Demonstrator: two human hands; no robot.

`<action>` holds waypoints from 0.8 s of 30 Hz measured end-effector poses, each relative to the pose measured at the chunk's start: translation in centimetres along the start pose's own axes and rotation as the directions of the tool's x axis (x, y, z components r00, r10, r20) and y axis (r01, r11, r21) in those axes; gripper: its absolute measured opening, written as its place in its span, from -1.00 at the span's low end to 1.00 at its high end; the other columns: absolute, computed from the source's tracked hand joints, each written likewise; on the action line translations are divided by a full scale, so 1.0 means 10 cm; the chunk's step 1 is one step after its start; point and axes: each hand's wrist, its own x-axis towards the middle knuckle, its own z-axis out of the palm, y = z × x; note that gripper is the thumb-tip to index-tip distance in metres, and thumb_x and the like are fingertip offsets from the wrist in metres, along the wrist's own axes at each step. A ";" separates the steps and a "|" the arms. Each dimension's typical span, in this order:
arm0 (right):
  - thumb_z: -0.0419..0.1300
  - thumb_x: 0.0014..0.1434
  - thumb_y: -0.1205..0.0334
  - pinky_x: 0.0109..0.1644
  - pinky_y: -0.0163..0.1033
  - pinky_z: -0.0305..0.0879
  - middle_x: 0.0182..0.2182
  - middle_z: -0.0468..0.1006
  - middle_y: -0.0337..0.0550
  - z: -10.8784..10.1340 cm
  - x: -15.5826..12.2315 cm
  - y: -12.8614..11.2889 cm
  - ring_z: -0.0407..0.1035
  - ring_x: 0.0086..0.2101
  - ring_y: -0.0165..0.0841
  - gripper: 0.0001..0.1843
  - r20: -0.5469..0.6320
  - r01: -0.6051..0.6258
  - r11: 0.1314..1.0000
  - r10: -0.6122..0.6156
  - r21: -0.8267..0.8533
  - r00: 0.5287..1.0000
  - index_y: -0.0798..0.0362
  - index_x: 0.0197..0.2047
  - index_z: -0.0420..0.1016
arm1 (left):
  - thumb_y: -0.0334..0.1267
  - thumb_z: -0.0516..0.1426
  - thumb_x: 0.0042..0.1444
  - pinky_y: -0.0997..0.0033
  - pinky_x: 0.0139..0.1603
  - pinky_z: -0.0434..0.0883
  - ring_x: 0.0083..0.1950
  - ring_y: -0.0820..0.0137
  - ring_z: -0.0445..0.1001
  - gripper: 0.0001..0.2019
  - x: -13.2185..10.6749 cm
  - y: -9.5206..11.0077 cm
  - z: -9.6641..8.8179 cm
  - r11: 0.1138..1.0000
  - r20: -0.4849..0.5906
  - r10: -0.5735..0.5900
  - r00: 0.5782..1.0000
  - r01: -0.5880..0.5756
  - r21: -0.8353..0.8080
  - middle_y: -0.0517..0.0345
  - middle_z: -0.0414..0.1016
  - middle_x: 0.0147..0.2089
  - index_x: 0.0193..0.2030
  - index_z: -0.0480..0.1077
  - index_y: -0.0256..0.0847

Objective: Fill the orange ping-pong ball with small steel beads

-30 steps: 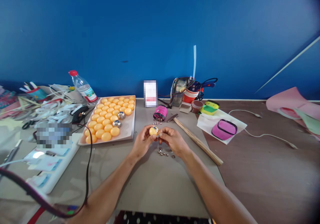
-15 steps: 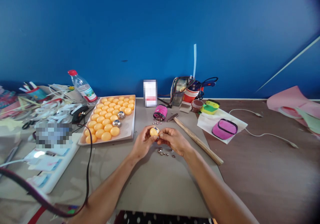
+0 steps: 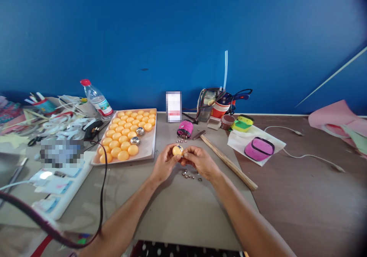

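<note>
My left hand (image 3: 164, 165) is closed around an orange ball (image 3: 177, 151) with shiny silver pieces on its upper part. The fingertips of my right hand (image 3: 202, 160) are pinched together against the ball's right side; whatever may be between them is too small to make out. Below the hands, several small shiny metal pieces (image 3: 187, 176) lie scattered on the grey mat (image 3: 183, 211). More of these bits spill from the mouth of a pink pouch (image 3: 185, 129) just beyond my hands.
At left, a shallow tray (image 3: 147, 150) holds several orange balls (image 3: 125, 146) and two silver-covered ones (image 3: 135, 140). A wooden-handled hammer (image 3: 229, 161) lies right of my hands. A bottle (image 3: 99, 102), phone (image 3: 173, 106), red tub (image 3: 220, 109), pink case (image 3: 259, 148) and cable (image 3: 104, 180) surround the mat.
The whole view has shifted very slightly, so things sit a little further right. My hands keep nearly the same hold on the ball.
</note>
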 end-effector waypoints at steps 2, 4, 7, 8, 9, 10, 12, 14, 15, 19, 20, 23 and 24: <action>0.35 -0.15 0.07 -0.29 -0.26 0.31 -0.59 0.49 -0.27 0.02 0.00 0.01 0.37 -0.52 -0.43 -0.70 -0.029 0.017 1.000 -0.017 -0.012 0.999 0.07 -0.45 0.38 | -0.15 0.27 -0.08 0.44 -0.19 0.34 -0.23 0.38 0.39 -0.62 -0.01 0.01 0.01 1.000 -0.009 0.011 1.000 -0.010 0.011 0.11 0.46 -0.25 -0.12 0.37 -0.23; 0.34 -0.14 0.09 -0.31 -0.26 0.31 -0.60 0.50 -0.27 0.04 0.00 0.01 0.38 -0.52 -0.42 -0.72 -0.053 0.027 0.999 -0.028 -0.019 0.998 0.06 -0.45 0.37 | -0.15 0.27 -0.07 0.44 -0.18 0.33 -0.22 0.38 0.39 -0.63 -0.01 0.01 0.01 1.000 -0.015 0.019 1.000 -0.019 0.021 0.10 0.46 -0.24 -0.12 0.37 -0.22; 0.33 -0.13 0.10 -0.32 -0.26 0.31 -0.62 0.49 -0.28 0.05 -0.02 0.00 0.38 -0.53 -0.42 -0.72 -0.065 0.028 1.000 -0.028 -0.006 0.997 0.05 -0.46 0.34 | -0.15 0.26 -0.06 0.43 -0.16 0.33 -0.21 0.37 0.39 -0.63 -0.03 0.01 0.01 0.999 -0.018 0.033 0.999 -0.033 0.038 0.09 0.46 -0.22 -0.10 0.37 -0.23; 0.33 -0.14 0.10 -0.32 -0.26 0.31 -0.62 0.49 -0.29 0.05 -0.02 -0.01 0.38 -0.54 -0.42 -0.72 -0.064 0.028 1.000 -0.028 -0.001 0.998 0.05 -0.46 0.32 | -0.15 0.26 -0.05 0.43 -0.16 0.32 -0.21 0.37 0.39 -0.63 -0.03 0.00 0.01 0.998 -0.015 0.038 0.999 -0.038 0.046 0.09 0.46 -0.22 -0.10 0.37 -0.23; 0.33 -0.14 0.10 -0.32 -0.26 0.31 -0.62 0.49 -0.29 0.05 -0.03 -0.01 0.38 -0.54 -0.42 -0.71 -0.061 0.029 1.000 -0.029 0.002 0.998 0.05 -0.47 0.31 | -0.15 0.25 -0.05 0.43 -0.16 0.32 -0.21 0.37 0.39 -0.63 -0.04 0.00 0.01 0.997 -0.015 0.044 0.999 -0.043 0.056 0.09 0.46 -0.21 -0.09 0.37 -0.23; 0.33 -0.14 0.10 -0.32 -0.25 0.31 -0.61 0.49 -0.29 0.05 -0.03 -0.01 0.38 -0.54 -0.42 -0.71 -0.058 0.031 1.000 -0.031 0.001 0.998 0.05 -0.47 0.31 | -0.15 0.25 -0.04 0.43 -0.16 0.32 -0.20 0.37 0.39 -0.63 -0.04 -0.01 0.01 0.997 -0.013 0.049 0.999 -0.048 0.068 0.09 0.46 -0.21 -0.09 0.36 -0.22; 0.32 -0.14 0.12 -0.31 -0.24 0.31 -0.60 0.50 -0.28 0.05 -0.02 0.00 0.39 -0.53 -0.40 -0.73 -0.060 0.037 0.999 -0.038 -0.016 0.997 0.04 -0.47 0.32 | -0.16 0.24 -0.02 0.43 -0.16 0.32 -0.21 0.37 0.39 -0.62 -0.05 -0.03 0.01 0.994 -0.015 0.060 0.998 -0.058 0.094 0.10 0.46 -0.20 -0.07 0.36 -0.22; 0.31 -0.12 0.14 -0.32 -0.24 0.30 -0.61 0.50 -0.27 0.06 -0.01 0.02 0.39 -0.53 -0.39 -0.76 -0.085 0.045 0.998 -0.049 -0.053 0.995 0.04 -0.48 0.32 | -0.16 0.24 -0.03 0.42 -0.17 0.32 -0.21 0.37 0.39 -0.61 -0.05 -0.05 0.01 0.991 -0.026 0.066 0.998 -0.062 0.116 0.09 0.46 -0.19 -0.05 0.35 -0.21; 0.30 -0.11 0.16 -0.33 -0.24 0.30 -0.62 0.50 -0.27 0.06 0.00 0.03 0.38 -0.53 -0.39 -0.77 -0.102 0.047 0.996 -0.054 -0.070 0.993 0.04 -0.49 0.33 | -0.16 0.25 -0.03 0.42 -0.17 0.33 -0.21 0.36 0.40 -0.60 -0.05 -0.06 0.01 0.991 -0.031 0.069 0.997 -0.065 0.120 0.09 0.46 -0.19 -0.05 0.35 -0.21; 0.33 -0.13 0.15 -0.37 -0.28 0.26 -0.66 0.47 -0.30 0.06 0.02 0.06 0.35 -0.57 -0.42 -0.75 -0.114 0.049 0.998 -0.053 -0.034 0.992 0.04 -0.49 0.32 | -0.17 0.27 -0.07 0.41 -0.17 0.34 -0.21 0.36 0.40 -0.60 -0.03 -0.05 0.02 0.998 -0.034 0.048 0.998 -0.046 0.048 0.08 0.47 -0.20 -0.08 0.36 -0.22; 0.34 -0.14 0.13 -0.38 -0.29 0.25 -0.66 0.47 -0.30 0.05 0.02 0.05 0.34 -0.57 -0.43 -0.72 -0.088 0.049 0.999 -0.048 0.004 0.995 0.04 -0.49 0.31 | -0.17 0.27 -0.07 0.41 -0.18 0.34 -0.23 0.37 0.40 -0.61 -0.02 -0.04 0.02 1.000 -0.025 0.029 0.999 -0.029 -0.001 0.09 0.47 -0.22 -0.09 0.37 -0.23; 0.36 -0.14 0.09 -0.39 -0.30 0.22 -0.67 0.45 -0.32 0.01 0.03 0.01 0.30 -0.59 -0.45 -0.69 0.026 0.045 0.991 -0.048 0.125 0.998 0.04 -0.49 0.32 | -0.16 0.25 -0.04 0.39 -0.22 0.37 -0.28 0.41 0.41 -0.62 -0.01 -0.03 0.04 0.980 0.036 -0.030 0.999 0.036 -0.193 0.12 0.45 -0.24 -0.07 0.36 -0.22; 0.36 -0.13 0.09 -0.40 -0.30 0.21 -0.68 0.44 -0.32 0.00 0.03 0.00 0.29 -0.60 -0.46 -0.69 0.056 0.048 0.987 -0.057 0.151 0.997 0.04 -0.49 0.32 | -0.16 0.24 -0.02 0.38 -0.22 0.37 -0.30 0.42 0.42 -0.61 0.00 -0.02 0.04 0.967 0.064 -0.039 0.997 0.054 -0.250 0.12 0.45 -0.24 -0.06 0.35 -0.22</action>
